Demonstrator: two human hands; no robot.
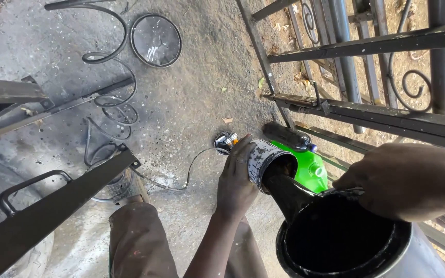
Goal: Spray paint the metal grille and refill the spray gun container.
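Observation:
My left hand grips a small paint-smeared tin can, tipped on its side with its mouth to the right. A thick stream of black paint runs from it down into a large round metal bucket that holds black paint. My right hand holds the far rim of that bucket. Just behind the can lies a bright green plastic container with a black brush-like thing across its top.
A black iron gate frame with scrollwork stands at the right. Curled iron scrolls and a round lid lie on the concrete floor. Dark metal bars cross the lower left. My knee is below.

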